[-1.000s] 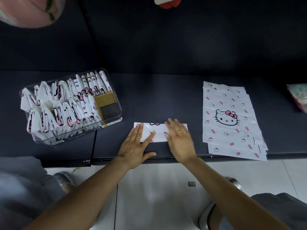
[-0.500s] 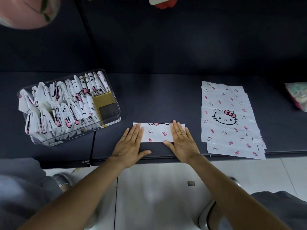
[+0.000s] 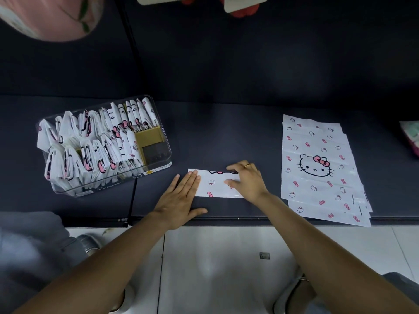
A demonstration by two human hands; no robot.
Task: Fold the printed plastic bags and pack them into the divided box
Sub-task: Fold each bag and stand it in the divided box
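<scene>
Clear plastic divided box [image 3: 158, 141] sits far left on the dark blue-grey desk [image 3: 215, 132]. Label on its front wall reads "Storage box"; other stickers there too small to read. Box is nearly full of folded white printed bags [image 3: 90, 152] standing on edge in two rows. One tan compartment [image 3: 148, 138] and one dark compartment [image 3: 155, 151] at the right end look unfilled.

Folded white plastic bag strip with pink bows and cat faces [image 3: 215, 184] lies flat near the desk's front edge, centre. Black outline and pink bow of the big cat print show only partly at its far edge. No readable text on it.

Left hand [image 3: 179, 200]: fingers straight and together, pressing flat on the strip's left end, thumb out on bare desk. Right hand [image 3: 246, 180]: fingers curled over the strip's right end, thumb on the top face. It covers that end, so I cannot tell whether it pinches or only presses. Gold ring [image 3: 247, 165] on one finger.

Stack of flat white printed bags [image 3: 317, 164] on the right, fanned, well apart from the strip; top one shows the full cat face with pink bow.

Cut off by the frame: pink round object [image 3: 49, 17] top left, red and white items [image 3: 242, 5] top centre, pale pink-green packet [image 3: 411, 137] at right edge. Cannot identify them.
</scene>
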